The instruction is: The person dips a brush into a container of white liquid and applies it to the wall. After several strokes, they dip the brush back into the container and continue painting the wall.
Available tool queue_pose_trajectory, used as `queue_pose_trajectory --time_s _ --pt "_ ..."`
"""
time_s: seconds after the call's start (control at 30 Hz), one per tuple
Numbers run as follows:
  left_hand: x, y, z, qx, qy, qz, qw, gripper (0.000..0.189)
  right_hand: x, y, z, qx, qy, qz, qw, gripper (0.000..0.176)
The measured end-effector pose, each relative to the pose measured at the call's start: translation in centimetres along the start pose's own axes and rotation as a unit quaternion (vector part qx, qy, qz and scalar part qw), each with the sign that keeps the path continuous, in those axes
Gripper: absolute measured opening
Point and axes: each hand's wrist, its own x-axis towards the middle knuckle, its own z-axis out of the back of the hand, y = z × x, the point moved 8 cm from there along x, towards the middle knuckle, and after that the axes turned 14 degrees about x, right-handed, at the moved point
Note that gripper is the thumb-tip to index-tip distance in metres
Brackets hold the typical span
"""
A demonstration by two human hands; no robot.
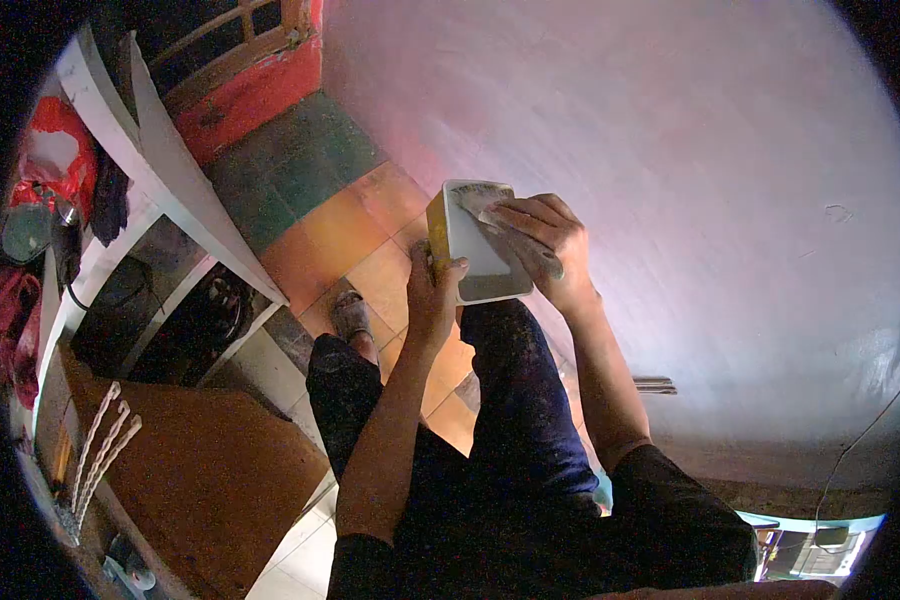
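A small rectangular tub (488, 262) with a white rim and yellow side is held up in front of the body, tilted, with whitish-grey material inside. My left hand (435, 292) grips its near left side, thumb over the rim. Over the tub's right part is my right hand (547, 243), its fingers closed round a flat scraper-like tool (523, 246) that reaches into the tub. Greyish material (478, 196) lies near the tub's far end by the fingertips. The tool's exact shape is partly hidden by the fingers.
A large pale wall (690, 180) stands at the right. White shelving (155, 190) with a red bag (60, 160) and a brown board (200, 460) are at the left. Tiled floor (370, 285) lies below; a cable (860, 440) hangs at the right.
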Motion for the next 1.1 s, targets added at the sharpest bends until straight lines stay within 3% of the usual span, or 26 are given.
queue_pose_trajectory --time_s 0.17,0.23,0.33,0.53,0.97,1.1 --pt "-0.4 -0.7 -0.1 0.014 -0.009 0.011 1.000 0.035 -0.2 0.3 -0.2 -0.011 -0.008 0.027 1.000 0.025" --pt "-0.3 -0.5 -0.1 0.012 -0.017 0.003 1.000 0.035 -1.4 -1.8 0.9 0.120 -0.132 -0.136 0.975 0.017" --pt "-0.5 -0.6 -0.2 0.018 -0.019 0.010 1.000 0.037 -1.2 -1.9 1.6 0.084 -0.130 -0.201 0.967 0.017" --pt "-0.7 -1.0 -0.3 0.050 -0.015 -0.005 0.999 0.042 0.0 -2.1 1.1 0.100 -0.163 -0.216 0.957 0.018" --pt "-0.3 -0.5 0.1 0.098 -0.027 -0.039 0.994 0.042 -0.4 -2.8 0.4 0.075 -0.136 -0.236 0.959 0.018" --pt "-0.8 -1.4 -0.1 0.057 -0.012 0.008 0.998 0.041 -1.0 -2.6 2.2 0.179 -0.141 -0.257 0.939 0.016"
